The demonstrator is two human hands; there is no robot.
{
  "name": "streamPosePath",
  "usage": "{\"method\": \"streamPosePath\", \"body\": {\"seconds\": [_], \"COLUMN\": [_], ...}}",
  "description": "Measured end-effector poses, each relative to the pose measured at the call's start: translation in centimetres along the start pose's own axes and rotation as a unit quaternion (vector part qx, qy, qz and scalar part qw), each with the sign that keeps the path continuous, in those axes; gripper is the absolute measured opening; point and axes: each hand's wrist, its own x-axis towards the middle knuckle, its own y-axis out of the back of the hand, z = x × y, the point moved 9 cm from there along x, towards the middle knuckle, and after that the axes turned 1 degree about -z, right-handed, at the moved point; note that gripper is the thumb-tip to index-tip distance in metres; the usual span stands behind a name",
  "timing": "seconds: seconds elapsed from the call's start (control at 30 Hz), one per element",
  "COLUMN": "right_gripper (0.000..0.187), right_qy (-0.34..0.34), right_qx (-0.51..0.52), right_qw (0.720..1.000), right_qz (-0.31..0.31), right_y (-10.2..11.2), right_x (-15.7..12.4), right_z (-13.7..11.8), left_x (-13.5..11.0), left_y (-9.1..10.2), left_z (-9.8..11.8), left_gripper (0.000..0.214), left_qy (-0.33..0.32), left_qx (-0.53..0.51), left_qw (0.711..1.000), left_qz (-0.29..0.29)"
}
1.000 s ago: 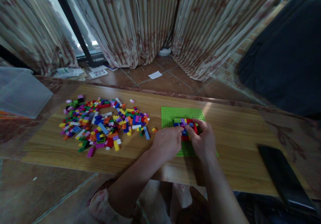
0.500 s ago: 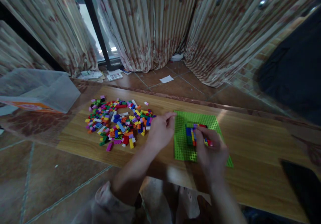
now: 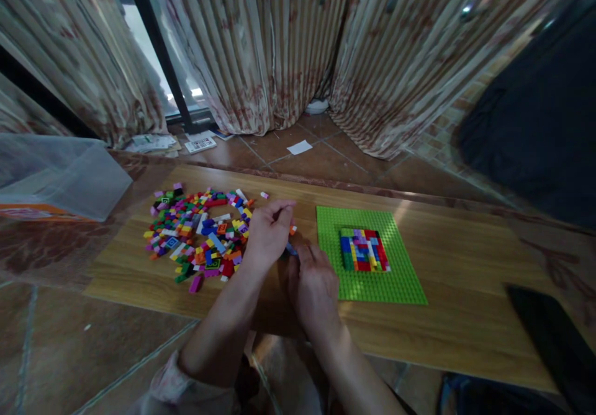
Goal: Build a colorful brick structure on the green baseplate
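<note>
A loose pile of small coloured bricks (image 3: 195, 232) lies on the left of a wooden board (image 3: 465, 260). My left hand (image 3: 266, 234) hovers over the pile's right edge with fingers curled down; what they hold is hidden. An orange brick (image 3: 293, 229) lies just by its fingertips. My right hand (image 3: 313, 285) sits beside it, its fingers together and pressed on a small blue brick (image 3: 290, 249). To the right, a green baseplate (image 3: 400, 285) carries a flat multicoloured block of bricks (image 3: 364, 249); neither hand touches it.
A clear plastic box (image 3: 60, 176) stands at the far left. A black phone (image 3: 549, 328) lies near the board's right front edge. Curtains (image 3: 279, 43) hang behind, with papers (image 3: 298, 147) on the tiled floor. A dark bag (image 3: 535, 123) is at right.
Both hands have left the built block on the green plate and moved left to the edge of the brick pile. The view has shifted slightly.
</note>
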Motion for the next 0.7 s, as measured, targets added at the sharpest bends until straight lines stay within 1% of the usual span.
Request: {"method": "streamPosePath", "body": {"seconds": [0.1,0.17,0.27,0.33,0.37,0.43,0.5,0.53,0.6,0.7], "right_gripper": [0.031,0.031,0.03,0.029,0.028,0.026,0.024,0.023,0.02,0.022], "right_qy": [-0.014,-0.022,-0.033,-0.036,-0.038,-0.044,-0.054,-0.06,-0.076,-0.119], "right_qx": [0.008,0.019,0.048,0.067,0.074,0.084,0.092,0.099,0.128,0.224], "right_qw": [1.0,0.999,0.996,0.992,0.99,0.987,0.984,0.983,0.979,0.961], "right_qz": [0.013,0.031,0.073,0.1,0.112,0.132,0.143,0.143,0.137,0.112], "right_y": [0.3,0.9,2.2,3.2,3.7,4.5,5.2,5.4,5.8,6.0], "right_x": [0.2,0.3,0.3,0.3,0.2,0.2,0.1,0.0,-0.2,-0.7], "right_z": [0.1,0.3,1.1,1.7,2.0,2.7,3.3,3.7,4.8,7.0], "left_x": [0.1,0.1,0.0,-0.3,-0.5,-1.1,-1.9,-2.2,-2.6,-3.0], "left_y": [0.0,0.0,-0.2,-0.6,-1.2,-2.8,-4.6,-5.2,-6.0,-6.9], "left_z": [-0.1,-0.2,-0.1,0.2,0.4,0.5,0.4,0.3,0.1,-0.2], "left_gripper": [0.027,0.028,0.029,0.028,0.027,0.025,0.023,0.021,0.019,0.018], "left_qy": [0.001,0.002,0.003,-0.007,-0.012,-0.015,-0.004,0.004,0.023,0.057], "left_qx": [0.01,0.006,-0.001,0.01,0.016,0.009,-0.018,-0.033,-0.057,-0.082], "left_qw": [1.0,1.0,1.0,1.0,0.999,0.994,0.984,0.98,0.976,0.971], "left_qz": [-0.004,-0.005,-0.006,-0.021,-0.042,-0.11,-0.177,-0.196,-0.21,-0.219]}}
